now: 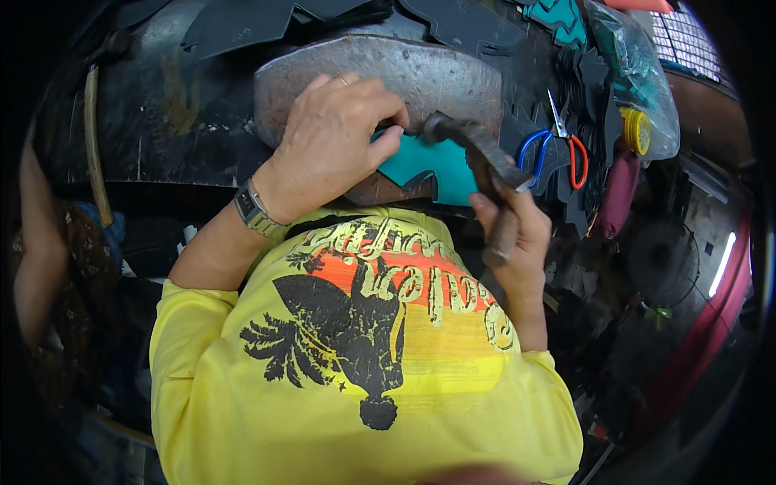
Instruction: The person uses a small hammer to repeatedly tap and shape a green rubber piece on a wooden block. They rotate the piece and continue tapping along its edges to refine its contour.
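On the rounded grey stone block (420, 69) lies a teal cut leather piece (428, 166), pinned by the left hand (331, 141), fingers pressed down. The right hand (517, 234) grips a hammer (477, 153) shut-fisted, head touching the piece: pounding seems underway; the next blow needs fingers clear.

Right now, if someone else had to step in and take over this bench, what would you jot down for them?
Left hand: pressing the teal cut piece flat on the grey stone block, fingertips pinching its edge.
Right hand: gripping the handle of a dark hammer, whose head sits at the teal piece's upper edge.
Nearby: scissors with one blue and one red handle and a yellow spool to the right; dark cut pieces are piled behind the block.
Done: the teal piece is positioned on the block.
Left: cannot tell how much of the edge has been hammered.
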The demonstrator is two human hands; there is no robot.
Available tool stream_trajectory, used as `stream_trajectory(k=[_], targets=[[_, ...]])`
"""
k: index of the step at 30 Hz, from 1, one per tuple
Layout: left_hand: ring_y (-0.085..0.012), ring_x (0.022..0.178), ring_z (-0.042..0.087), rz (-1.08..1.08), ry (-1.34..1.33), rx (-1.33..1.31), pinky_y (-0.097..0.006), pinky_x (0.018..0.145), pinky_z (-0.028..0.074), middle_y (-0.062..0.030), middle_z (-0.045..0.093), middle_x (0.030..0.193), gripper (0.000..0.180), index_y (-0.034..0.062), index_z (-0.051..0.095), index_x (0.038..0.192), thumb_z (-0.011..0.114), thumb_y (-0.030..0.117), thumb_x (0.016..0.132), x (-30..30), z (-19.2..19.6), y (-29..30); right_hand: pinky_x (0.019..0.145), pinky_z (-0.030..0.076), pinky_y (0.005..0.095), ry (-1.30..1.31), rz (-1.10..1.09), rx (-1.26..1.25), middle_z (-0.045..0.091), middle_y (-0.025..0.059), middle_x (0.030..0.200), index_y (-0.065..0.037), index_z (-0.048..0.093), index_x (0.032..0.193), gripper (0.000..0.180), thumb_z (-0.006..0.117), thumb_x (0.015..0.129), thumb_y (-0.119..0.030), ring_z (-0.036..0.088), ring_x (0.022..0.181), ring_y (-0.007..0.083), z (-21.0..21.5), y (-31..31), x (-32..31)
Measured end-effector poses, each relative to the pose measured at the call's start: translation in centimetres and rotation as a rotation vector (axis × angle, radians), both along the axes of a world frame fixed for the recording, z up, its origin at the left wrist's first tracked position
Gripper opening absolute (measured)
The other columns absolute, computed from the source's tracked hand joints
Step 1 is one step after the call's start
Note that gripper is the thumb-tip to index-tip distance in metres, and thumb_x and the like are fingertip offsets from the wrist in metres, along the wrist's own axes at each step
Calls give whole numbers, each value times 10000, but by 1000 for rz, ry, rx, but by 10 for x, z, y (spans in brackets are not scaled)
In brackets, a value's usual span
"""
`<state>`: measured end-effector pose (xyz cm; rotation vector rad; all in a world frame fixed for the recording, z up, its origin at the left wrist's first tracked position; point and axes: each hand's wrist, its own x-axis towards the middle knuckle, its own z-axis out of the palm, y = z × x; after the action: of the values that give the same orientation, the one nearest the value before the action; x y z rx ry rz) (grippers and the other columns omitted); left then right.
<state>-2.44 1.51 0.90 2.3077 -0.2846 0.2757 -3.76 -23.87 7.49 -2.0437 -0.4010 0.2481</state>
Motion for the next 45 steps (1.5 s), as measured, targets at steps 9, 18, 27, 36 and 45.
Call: stream_trajectory(k=[9,18,27,36,45], targets=[[-263,847,652,-2,5,-60,-393,792,484,-41,688,864,72,106,742,930,761,161,888,2,0,14,820,571,369,-132,128,-298,740,209,1171,-88,590,1504,643,769,898,31,756,948,361,-14,3,11],[-240,798,668,9,17,-8,-372,771,494,-29,695,849,86,100,748,941,776,162,888,-1,-1,17,954,561,337,-178,11,182,734,215,1266,40,642,1400,560,793,862,67,760,1094,320,-16,7,6],[-226,754,662,17,3,-39,-361,757,491,-17,680,798,81,107,742,904,790,159,865,2,-3,18,726,547,375,-297,169,-127,722,204,1025,-62,684,1392,578,801,837,49,694,779,331,-10,8,15],[-257,839,660,1,-14,-45,-399,791,488,-36,674,830,81,103,722,895,771,148,849,-1,-5,15,849,575,329,-197,158,-223,758,190,1126,-65,678,1388,509,796,895,-27,764,965,225,-21,3,30],[-269,1006,638,38,-73,-23,-394,890,477,-71,677,1042,184,75,749,999,820,182,867,-15,-5,17,806,585,404,-680,-152,-536,775,170,1095,-150,712,1353,483,757,883,-47,764,952,346,-60,-28,125]])
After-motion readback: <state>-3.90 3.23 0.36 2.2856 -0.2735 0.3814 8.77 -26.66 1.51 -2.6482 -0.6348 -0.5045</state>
